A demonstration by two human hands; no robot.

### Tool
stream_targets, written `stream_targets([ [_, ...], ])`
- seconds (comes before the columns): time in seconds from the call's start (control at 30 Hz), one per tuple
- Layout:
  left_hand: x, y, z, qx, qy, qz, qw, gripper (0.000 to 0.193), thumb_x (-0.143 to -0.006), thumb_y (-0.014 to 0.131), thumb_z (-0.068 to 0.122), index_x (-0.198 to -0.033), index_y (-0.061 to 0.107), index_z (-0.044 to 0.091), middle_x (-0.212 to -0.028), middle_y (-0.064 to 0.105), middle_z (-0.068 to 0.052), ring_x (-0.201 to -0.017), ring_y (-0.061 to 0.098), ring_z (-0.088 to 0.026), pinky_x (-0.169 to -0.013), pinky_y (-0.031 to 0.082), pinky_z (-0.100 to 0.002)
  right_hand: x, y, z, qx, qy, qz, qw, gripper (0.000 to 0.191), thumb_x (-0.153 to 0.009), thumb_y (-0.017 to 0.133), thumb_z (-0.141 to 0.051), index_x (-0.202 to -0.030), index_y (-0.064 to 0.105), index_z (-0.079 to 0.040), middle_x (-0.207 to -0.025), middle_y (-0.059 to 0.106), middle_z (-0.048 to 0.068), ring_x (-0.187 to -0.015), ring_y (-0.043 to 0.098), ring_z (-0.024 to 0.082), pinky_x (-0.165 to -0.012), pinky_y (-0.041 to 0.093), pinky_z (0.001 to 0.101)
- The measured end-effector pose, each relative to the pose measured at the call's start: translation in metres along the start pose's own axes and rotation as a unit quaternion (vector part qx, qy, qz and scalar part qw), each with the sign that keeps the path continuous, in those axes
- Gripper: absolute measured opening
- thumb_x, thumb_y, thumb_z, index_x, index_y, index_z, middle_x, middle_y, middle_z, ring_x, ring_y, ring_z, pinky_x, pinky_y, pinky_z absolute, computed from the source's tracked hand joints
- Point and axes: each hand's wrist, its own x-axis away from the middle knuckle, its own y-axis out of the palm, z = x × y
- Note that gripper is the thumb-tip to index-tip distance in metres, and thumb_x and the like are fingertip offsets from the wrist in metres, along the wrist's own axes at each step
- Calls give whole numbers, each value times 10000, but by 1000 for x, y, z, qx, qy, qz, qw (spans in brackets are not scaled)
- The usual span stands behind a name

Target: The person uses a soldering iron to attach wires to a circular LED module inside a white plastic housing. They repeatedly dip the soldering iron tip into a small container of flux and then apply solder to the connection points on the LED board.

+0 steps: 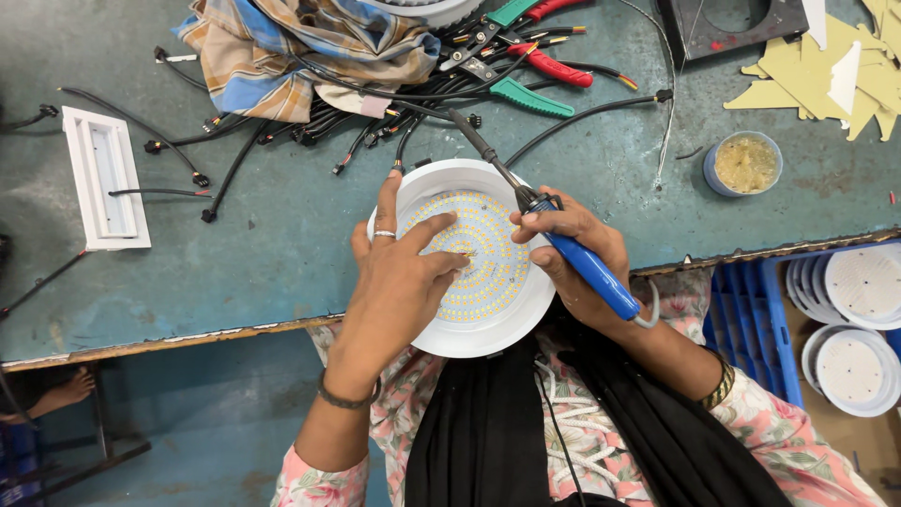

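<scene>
Black cloth (488,422), round white LED-dotted lamp (474,258), blue-handled iron (587,268).

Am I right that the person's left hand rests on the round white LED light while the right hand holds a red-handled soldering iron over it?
Not quite: the head view shows the soldering iron has a blue handle, not red. The rest holds: the left hand rests on the round white LED light, and the right hand holds the iron over it.
</scene>
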Motion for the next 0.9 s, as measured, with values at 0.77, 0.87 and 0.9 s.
stream_targets([
  [0.77,10,-20,-48,-36,9,43,998,63,-790,801,230,-840,814,194,-1201,701,15,-1464,325,-437,-994,319,-600,7,-18,2,65,-35,187,979,461,-1099,656,-424,-1320,494,-53,-1050,688,177,-985,712,284,-1015,562,442],
  [0.87,9,-23,-55,-39,10,46,998,74,-799,796,246,-846,810,190,-1200,694,13,-1464,322,-437,-1006,317,-609,3,-19,3,75,-42,205,975,462,-1112,650,-412,-1340,475,-50,-1136,652,190,-1026,710,273,-1023,583,422],
  [0.9,9,-24,-57,-37,9,45,998,79,-801,796,254,-844,809,189,-1199,692,12,-1463,321,-438,-1010,316,-612,2,-20,4,82,-42,207,974,462,-1117,646,-410,-1350,467,-53,-1161,651,193,-1046,715,275,-1025,586,416],
])
